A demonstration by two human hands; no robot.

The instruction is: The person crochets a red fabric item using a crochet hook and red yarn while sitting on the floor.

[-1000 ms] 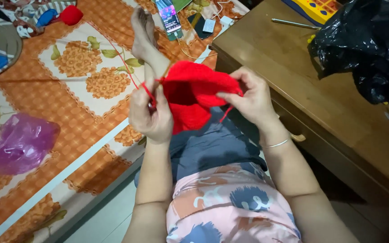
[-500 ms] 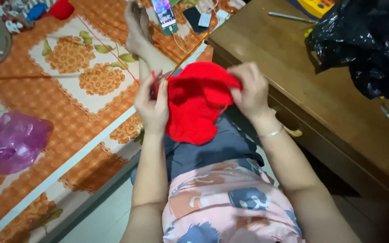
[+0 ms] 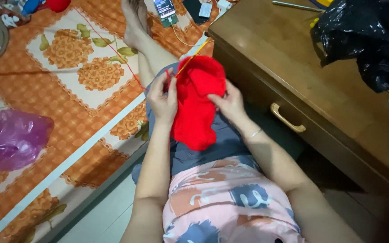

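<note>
Red knitted fabric (image 3: 196,108) hangs in the centre of the frame, over the lap of the person, and both hands have hold of it near its top. The left hand (image 3: 162,101) is closed around the left edge, the fingers curled, and it pinches also what looks like a thin needle (image 3: 190,58) that rises toward the upper right. The right hand (image 3: 230,103) grips the right edge with bent fingers, the thumb pressed on the fabric. A red yarn strand (image 3: 109,47) runs from the left hand across the orange flowered mat (image 3: 68,108) to a red yarn ball (image 3: 58,4) at the upper left of the frame.

To make this stitch well, I judge the yarn should stay lightly tight and free of the foot, and the fabric should be held close to the working edge so that loops do not slip.

The fabric's long axis goes from top to bottom of the frame, a little tilted, the working edge pointing up, the loose end down toward the lower centre. A wooden surface (image 3: 302,67) with a black bag (image 3: 370,40) is at the right
</note>
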